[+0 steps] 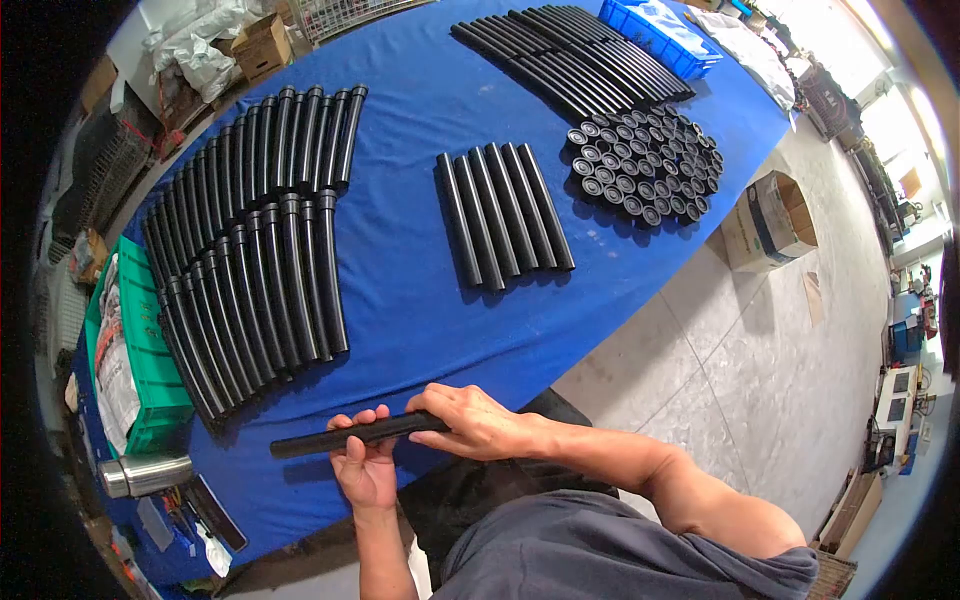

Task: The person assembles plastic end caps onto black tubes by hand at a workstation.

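A black tube lies nearly level across both hands at the table's front edge. My left hand cradles its middle from below, fingers curled round it. My right hand wraps round the tube's right end, which the fingers hide. Beyond them, several plain black tubes lie side by side on the blue cloth. Two rows of capped black tubes fill the left side of the table. Round black caps stand grouped at the right.
More black tubes and a blue crate are at the far end. At the left stand a green crate and a metal cylinder, near small tools. A cardboard box sits on the floor at right.
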Tool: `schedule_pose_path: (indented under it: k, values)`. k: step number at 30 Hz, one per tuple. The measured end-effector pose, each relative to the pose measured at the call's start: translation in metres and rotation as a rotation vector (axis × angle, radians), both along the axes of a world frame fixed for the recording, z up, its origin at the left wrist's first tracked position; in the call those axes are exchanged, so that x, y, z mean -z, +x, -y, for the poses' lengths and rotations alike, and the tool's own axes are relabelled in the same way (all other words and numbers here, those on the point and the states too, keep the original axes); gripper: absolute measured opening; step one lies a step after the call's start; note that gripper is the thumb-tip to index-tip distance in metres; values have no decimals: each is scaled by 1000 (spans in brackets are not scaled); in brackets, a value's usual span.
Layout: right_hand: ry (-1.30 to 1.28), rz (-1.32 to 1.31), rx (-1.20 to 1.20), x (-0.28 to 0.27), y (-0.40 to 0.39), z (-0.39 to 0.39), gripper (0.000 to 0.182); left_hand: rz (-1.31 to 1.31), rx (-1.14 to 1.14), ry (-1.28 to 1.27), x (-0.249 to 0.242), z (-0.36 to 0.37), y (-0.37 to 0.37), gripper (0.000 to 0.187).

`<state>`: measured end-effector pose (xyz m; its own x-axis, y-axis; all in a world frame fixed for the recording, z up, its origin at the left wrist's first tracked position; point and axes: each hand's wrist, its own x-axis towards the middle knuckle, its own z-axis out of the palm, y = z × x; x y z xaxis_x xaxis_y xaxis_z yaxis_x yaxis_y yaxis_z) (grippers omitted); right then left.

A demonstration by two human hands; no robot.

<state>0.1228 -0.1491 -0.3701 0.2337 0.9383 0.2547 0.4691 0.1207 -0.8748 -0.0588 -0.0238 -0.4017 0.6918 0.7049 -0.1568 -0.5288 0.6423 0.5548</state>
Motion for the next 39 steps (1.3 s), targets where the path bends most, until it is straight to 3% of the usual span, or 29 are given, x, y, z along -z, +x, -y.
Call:
schedule_pose_path:
  k: [4,7,11,17,25,39]
  values:
    - [205,139,74,8,-6,-2,40,1,15,-46,-1,-2,0,37]
    - [159,65,62,-4,-7,4,41,49,44,-39,9,-5,-5,38]
    - [-98,-138,31,-7,-2,6,40,64,49,-42,6,-5,-3,38]
    - [137,8,20,4,-3,3,38,20,57,-92,2,-5,-2,38]
    - [11,68,-83,-8,-2,4,37,20,34,-52,1,-3,-4,35]
    - [-14,50,-24,-6,-1,4,37,28,44,-22,2,-3,-1,33]
